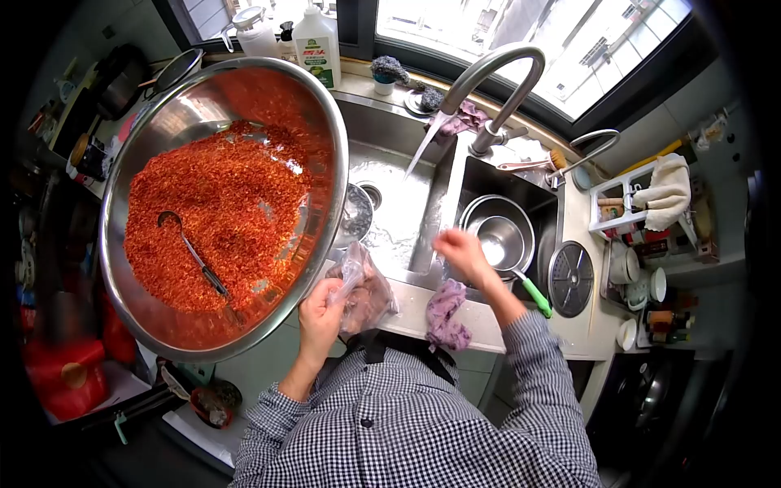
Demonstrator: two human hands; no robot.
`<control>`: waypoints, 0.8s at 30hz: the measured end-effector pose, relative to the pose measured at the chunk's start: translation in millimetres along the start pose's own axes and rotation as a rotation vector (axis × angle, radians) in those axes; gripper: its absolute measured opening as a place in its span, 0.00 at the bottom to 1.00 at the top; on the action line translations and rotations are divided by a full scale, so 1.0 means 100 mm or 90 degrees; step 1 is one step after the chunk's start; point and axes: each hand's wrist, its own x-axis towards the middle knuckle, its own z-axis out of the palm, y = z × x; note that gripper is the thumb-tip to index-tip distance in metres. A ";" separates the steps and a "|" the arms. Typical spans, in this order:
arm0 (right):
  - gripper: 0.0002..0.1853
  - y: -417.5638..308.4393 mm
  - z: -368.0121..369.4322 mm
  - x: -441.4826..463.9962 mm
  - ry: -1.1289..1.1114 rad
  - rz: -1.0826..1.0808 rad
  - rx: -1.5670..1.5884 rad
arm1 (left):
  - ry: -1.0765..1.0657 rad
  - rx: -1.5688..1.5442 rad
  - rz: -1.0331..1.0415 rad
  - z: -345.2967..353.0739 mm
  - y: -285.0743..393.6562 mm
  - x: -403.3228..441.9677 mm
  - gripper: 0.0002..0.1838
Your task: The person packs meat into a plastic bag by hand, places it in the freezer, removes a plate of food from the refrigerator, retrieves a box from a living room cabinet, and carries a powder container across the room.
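Observation:
My left hand grips the gathered top of a clear plastic bag with brownish-pink pieces inside, held at the counter's front edge. What the pieces are I cannot tell. My right hand is over the front of the sink divider, its fingers curled together; anything in them is hidden. Water runs from the curved faucet into the left sink basin. A purple cloth lies on the counter below my right hand. Metal bowls and a green-handled utensil are in the right basin.
At my left, a large steel bowl holds red chilli flakes and a spoon. A white bottle stands by the window. A round black drain cover and a white rack are at the right.

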 end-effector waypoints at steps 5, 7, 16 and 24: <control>0.09 0.21 0.25 -1.24 0.036 -0.340 -0.240 | -0.002 0.013 -0.010 0.00 0.03 0.01 0.07; 0.10 0.30 0.41 -1.33 0.051 -0.320 -0.267 | -0.007 0.013 -0.010 0.00 0.03 0.02 0.07; 0.09 0.01 0.54 0.51 0.183 0.089 0.298 | 0.020 0.036 -0.008 0.03 0.06 -0.02 0.06; 0.03 -0.11 0.61 1.52 0.145 0.054 0.799 | 0.051 0.029 -0.018 0.07 0.08 -0.04 0.07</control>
